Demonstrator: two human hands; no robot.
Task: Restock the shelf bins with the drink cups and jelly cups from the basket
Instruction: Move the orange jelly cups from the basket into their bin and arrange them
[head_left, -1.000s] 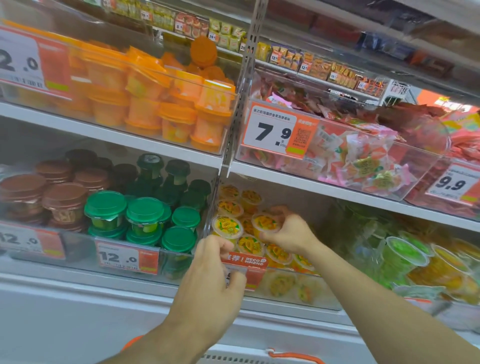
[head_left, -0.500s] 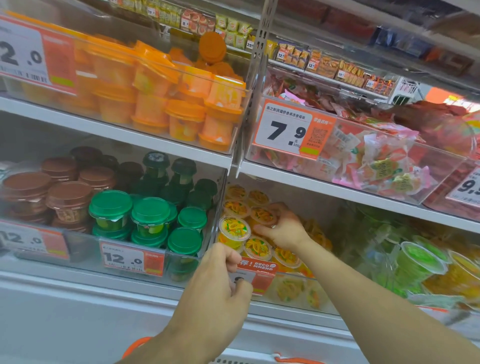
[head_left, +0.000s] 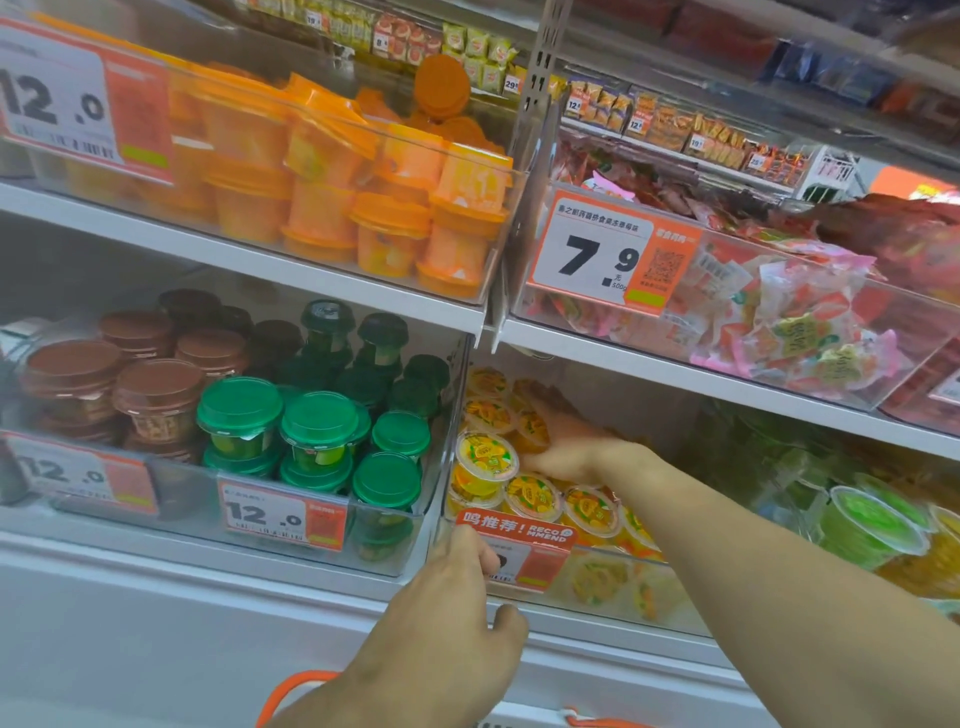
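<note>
Orange basket handles (head_left: 293, 686) peek in at the very bottom, closest to us. Just above them, the left hand (head_left: 457, 613) grips the front edge of the clear bin (head_left: 597, 587), with its fingers curled over the rim beside a red sign (head_left: 514, 530). Inside that bin lie the yellow jelly cups (head_left: 535, 499), packed close together. Farther in, the right hand (head_left: 566, 447) reaches over them and holds one jelly cup (head_left: 530, 428) near the back of the bin. To the left sit green-lidded cups (head_left: 239, 410) and brown-lidded cups (head_left: 161, 384) in another bin. On the shelf above are orange cups (head_left: 389, 218) and a big price tag (head_left: 597, 254).
</note>
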